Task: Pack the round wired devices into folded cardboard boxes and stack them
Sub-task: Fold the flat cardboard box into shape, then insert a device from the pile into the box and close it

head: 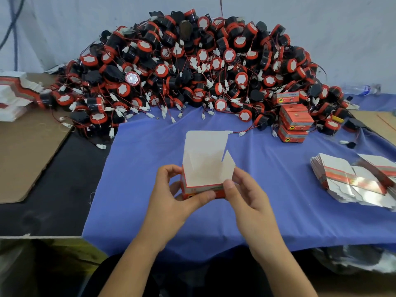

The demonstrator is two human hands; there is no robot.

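Open cardboard box gripped in both hands at lower centre of the frame, over the blue cloth.
Left hand curled round its left wall, thumb across the red front; right hand pinching the right side flap. Lid flap upright. Bare cloth all round, out to the near edge. Heap of round wired devices filling the upper frame; packed boxes stacked at its right foot; flat blanks at right edge.

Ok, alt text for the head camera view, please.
The left hand and right hand hold an open cardboard box, lid flap up, over a blue cloth. Behind lies a large heap of round wired devices, with closed boxes stacked at its right.
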